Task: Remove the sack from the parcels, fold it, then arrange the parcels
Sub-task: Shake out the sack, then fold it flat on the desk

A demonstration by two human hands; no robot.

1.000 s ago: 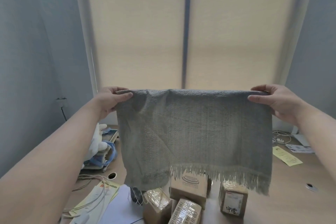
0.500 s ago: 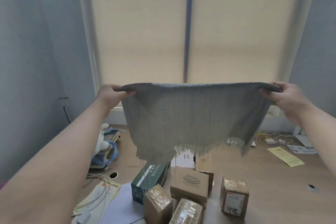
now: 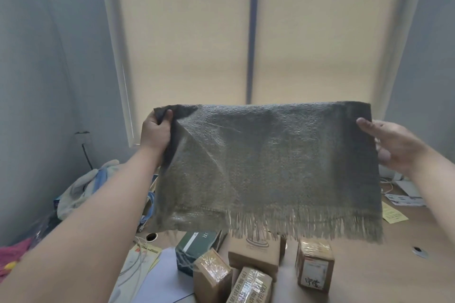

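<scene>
Evidently to fold it, the left hand (image 3: 156, 130) pinches the sack (image 3: 270, 167) at its ten-o'clock corner while the right hand (image 3: 391, 146) thumb-pinches its three-o'clock edge, clear above the parcels (image 3: 253, 254).

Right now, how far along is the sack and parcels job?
Done: the sack is off the parcels, held up above them. In hand: the left hand pinches its top left corner; the right hand is at its right edge, grip unclear. Left: finishing the fold, then arranging the parcels, now clustered loosely on the table.
</scene>
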